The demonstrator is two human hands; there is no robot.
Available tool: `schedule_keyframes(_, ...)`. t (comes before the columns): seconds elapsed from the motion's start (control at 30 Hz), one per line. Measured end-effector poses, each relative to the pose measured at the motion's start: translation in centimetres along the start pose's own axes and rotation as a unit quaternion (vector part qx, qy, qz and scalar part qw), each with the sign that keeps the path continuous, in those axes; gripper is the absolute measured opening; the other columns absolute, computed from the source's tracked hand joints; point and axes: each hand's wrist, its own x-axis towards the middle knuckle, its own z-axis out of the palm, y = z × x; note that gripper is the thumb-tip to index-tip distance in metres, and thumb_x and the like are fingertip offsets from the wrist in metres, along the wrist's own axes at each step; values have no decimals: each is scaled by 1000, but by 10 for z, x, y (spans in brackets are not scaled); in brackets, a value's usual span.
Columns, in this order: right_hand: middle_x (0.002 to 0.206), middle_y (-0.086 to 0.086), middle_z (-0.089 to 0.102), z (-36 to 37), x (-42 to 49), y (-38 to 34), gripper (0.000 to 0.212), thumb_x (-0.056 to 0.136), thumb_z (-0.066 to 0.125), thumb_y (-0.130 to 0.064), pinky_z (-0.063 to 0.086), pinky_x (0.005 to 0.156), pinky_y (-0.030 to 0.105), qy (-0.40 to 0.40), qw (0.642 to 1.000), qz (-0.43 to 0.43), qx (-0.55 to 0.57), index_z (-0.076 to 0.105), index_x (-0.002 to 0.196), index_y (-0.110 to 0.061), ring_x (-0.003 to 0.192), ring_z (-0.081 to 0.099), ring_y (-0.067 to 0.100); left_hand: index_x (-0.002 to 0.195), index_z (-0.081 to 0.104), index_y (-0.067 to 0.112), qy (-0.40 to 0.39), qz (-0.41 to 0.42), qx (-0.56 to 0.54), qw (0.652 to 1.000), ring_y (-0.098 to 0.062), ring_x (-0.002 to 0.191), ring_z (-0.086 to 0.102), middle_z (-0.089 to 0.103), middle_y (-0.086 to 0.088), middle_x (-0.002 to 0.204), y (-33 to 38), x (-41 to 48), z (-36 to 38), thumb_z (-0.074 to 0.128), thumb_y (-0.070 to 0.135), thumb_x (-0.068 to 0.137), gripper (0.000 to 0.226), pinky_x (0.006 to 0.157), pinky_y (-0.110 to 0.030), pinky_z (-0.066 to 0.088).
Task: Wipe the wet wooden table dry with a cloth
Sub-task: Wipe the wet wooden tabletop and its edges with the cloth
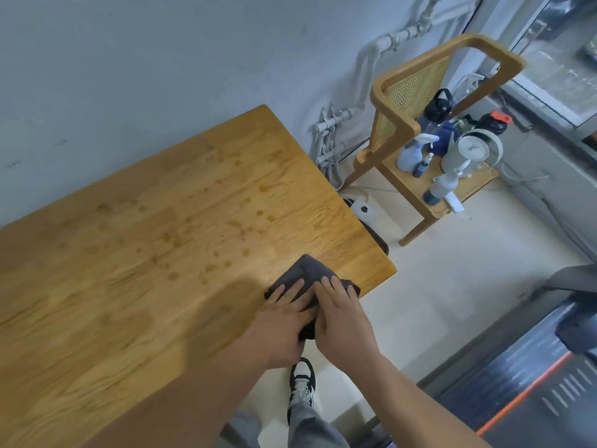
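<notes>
1. Near the table's right front corner, a dark grey cloth (310,279) lies bunched on the wooden table (161,253), with both hands on top of it.
2. Left hand (284,324) lies flat, fingers (292,291) spread and pressing the near half of the cloth down; nothing is pinched.
3. Right hand (342,321) lies beside it, touching it, fingers close together and laid over the cloth's right edge, also pressing, not gripping.
4. Handling, as a judgement: the cloth looks soft, limp and light, so it will crumple and slide under the palms. Flat pressure from above should carry it better than a pinch at 1 edge, and spreading it wider would cover more wood per pass.
5. Water drops (239,226) show as darker spots scattered over the middle and far part of the table, well apart from the cloth. Most of the drying seems yet to be done.
6. Nothing stands on the tabletop, so no object blocks a stroke toward the wall (129,76), which runs along the far edge.
7. Off the right end stands a wooden chair (403,124) whose seat carries spray bottles (416,150), a dark flask and a round white device, apart from the table.
8. 1 shoe (302,379) shows on the floor below the hands, at the table's near edge.
</notes>
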Motion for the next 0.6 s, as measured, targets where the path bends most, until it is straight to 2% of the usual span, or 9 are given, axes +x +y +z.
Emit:
schedule_keyframes(0.07,169,11,31,4,1,-11,68,100,22,-41,16,129,48,-41,999,16,-17,40,158,-10,160,17,32,161,16,34,-12,-16,-19,1000,-19,155,-19,-9,7,171,-12,-20,-6,46,30,91,77,127,-42,-9)
schedule_keyframes(0.13,175,7,8,5,5,-9,78,102,26,-57,-1,131,46,-84,995,31,-42,21,166,-12,162,-4,26,162,19,27,2,-50,-40,998,-20,154,-20,-8,2,170,-21,-38,-12,42,25,88,77,127,-42,-7)
schedule_keyframes(0.2,175,2,-7,1,7,-2,97,96,33,-74,-5,130,47,-106,989,21,-98,6,168,-16,161,-15,24,162,21,24,27,-88,-64,994,-18,155,-17,-4,0,171,-23,-50,-17,41,19,90,75,128,-39,-5)
schedule_keyframes(0.27,174,1,-17,-3,12,9,107,92,35,-82,-5,130,49,-119,981,21,-152,-7,167,-17,160,-20,24,162,19,28,36,-117,-94,988,-12,155,-15,-6,5,171,-18,-56,-21,41,16,96,71,127,-33,-6)
schedule_keyframes(0.37,174,3,-18,-18,33,32,95,99,25,-75,0,130,50,-92,976,71,-182,-10,167,-18,160,-17,27,161,17,33,48,-136,-129,981,-13,157,-8,-7,8,171,-3,-60,-28,42,19,99,67,124,-30,-2)
schedule_keyframes(0.5,176,13,2,-45,59,51,83,105,34,-59,8,129,51,-54,970,165,-170,0,167,-16,161,3,37,161,15,34,34,-167,-144,975,-18,157,9,-7,11,171,10,-73,-25,40,25,103,63,125,-34,14)
schedule_keyframes(0.6,171,30,5,-36,61,30,75,105,29,-58,6,126,61,-62,967,177,-173,-4,166,-32,156,6,53,162,17,31,27,-194,-173,965,-16,156,14,-7,10,171,7,-83,-14,42,24,104,63,124,-31,19)
